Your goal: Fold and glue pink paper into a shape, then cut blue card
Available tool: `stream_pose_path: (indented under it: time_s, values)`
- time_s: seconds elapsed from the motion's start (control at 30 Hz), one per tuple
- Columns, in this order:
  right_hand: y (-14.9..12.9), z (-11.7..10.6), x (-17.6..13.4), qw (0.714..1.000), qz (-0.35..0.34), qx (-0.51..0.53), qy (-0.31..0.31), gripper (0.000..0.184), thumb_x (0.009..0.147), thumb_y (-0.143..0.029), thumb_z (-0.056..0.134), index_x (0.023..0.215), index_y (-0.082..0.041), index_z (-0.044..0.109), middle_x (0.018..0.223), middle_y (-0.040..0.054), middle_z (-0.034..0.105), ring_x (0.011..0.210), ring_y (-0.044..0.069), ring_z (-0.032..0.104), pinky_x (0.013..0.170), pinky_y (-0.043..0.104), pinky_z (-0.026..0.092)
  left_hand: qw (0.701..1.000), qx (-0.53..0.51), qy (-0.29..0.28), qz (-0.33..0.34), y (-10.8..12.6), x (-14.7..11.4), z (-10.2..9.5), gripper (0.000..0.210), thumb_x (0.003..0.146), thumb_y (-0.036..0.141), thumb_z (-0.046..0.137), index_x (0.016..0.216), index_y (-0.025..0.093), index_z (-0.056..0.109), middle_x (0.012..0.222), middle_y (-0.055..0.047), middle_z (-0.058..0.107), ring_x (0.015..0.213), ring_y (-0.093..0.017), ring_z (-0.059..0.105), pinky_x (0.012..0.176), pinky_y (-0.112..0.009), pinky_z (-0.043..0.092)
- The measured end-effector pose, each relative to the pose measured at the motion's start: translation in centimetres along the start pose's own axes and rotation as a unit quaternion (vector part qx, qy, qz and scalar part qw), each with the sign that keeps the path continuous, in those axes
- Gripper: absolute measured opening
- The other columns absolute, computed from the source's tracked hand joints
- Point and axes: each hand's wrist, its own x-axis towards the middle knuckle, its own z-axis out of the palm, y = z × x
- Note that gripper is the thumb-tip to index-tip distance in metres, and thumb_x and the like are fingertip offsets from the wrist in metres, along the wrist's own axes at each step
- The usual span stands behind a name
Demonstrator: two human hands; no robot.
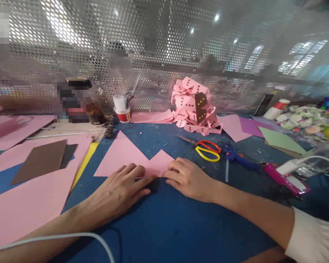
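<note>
A folded sheet of pink paper [120,157] lies on the blue table in front of me, its upper edge forming two peaks with a notch between. My left hand [123,186] rests on its lower edge, index finger stretched along the fold and thumb apart. At the paper's right end, my right hand [189,179] has its fingers curled together on the edge; the fingertips partly cover the paper. Beyond the right hand lie scissors [208,150] with red and yellow handles and a blue glue gun [238,157] with a glue stick in it.
A pink paper construction with dark dots [192,106] stands at the back. Pink sheets [41,204] and a brown card [41,160] cover the left. A paper cup [123,115] stands behind; a magenta device [287,180] lies right. A white cable [71,235] crosses my left forearm.
</note>
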Motion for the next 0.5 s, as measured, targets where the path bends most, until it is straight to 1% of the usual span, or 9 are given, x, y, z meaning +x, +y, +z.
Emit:
stream_pose_path:
  time_s: [0.13, 0.27, 0.37, 0.5]
  values:
    - [0.17, 0.15, -0.21, 1.000, -0.007, 0.016, 0.020, 0.019, 0.104, -0.026, 0.050, 0.109, -0.018, 0.067, 0.105, 0.0078, 0.063, 0.095, 0.021, 0.053, 0.085, 0.037, 0.047, 0.999, -0.018, 0.035, 0.019, -0.21, -0.36, -0.04, 0.029, 0.105, 0.033, 0.047, 0.127, 0.023, 0.063, 0.106, -0.008, 0.064, 0.091, -0.023, 0.058, 0.080, -0.037, 0.052]
    - [0.15, 0.04, -0.27, 0.999, -0.010, 0.016, 0.027, 0.020, 0.104, -0.024, 0.048, 0.104, -0.017, 0.066, 0.102, 0.0076, 0.064, 0.094, 0.021, 0.054, 0.085, 0.037, 0.046, 0.997, -0.045, 0.055, 0.020, -0.26, -0.59, -0.15, 0.024, 0.105, 0.028, 0.047, 0.116, 0.018, 0.066, 0.104, -0.008, 0.066, 0.092, -0.021, 0.060, 0.081, -0.035, 0.052]
    - [0.08, -0.14, -0.21, 1.000, -0.013, 0.005, 0.027, 0.021, 0.105, -0.025, 0.047, 0.100, -0.017, 0.066, 0.099, 0.0072, 0.065, 0.092, 0.020, 0.054, 0.083, 0.036, 0.046, 0.996, -0.049, 0.068, 0.022, -0.09, -0.65, -0.29, 0.023, 0.105, 0.024, 0.048, 0.116, 0.017, 0.066, 0.101, -0.007, 0.067, 0.091, -0.020, 0.061, 0.081, -0.034, 0.053]
    - [0.02, -0.28, -0.24, 0.999, -0.012, -0.013, 0.031, 0.021, 0.104, -0.025, 0.047, 0.098, -0.016, 0.066, 0.096, 0.0069, 0.064, 0.088, 0.020, 0.055, 0.080, 0.036, 0.046, 0.995, -0.040, 0.087, 0.014, 0.18, -0.72, -0.47, 0.021, 0.104, 0.024, 0.050, 0.113, 0.018, 0.068, 0.094, -0.006, 0.066, 0.087, -0.019, 0.063, 0.079, -0.032, 0.054]
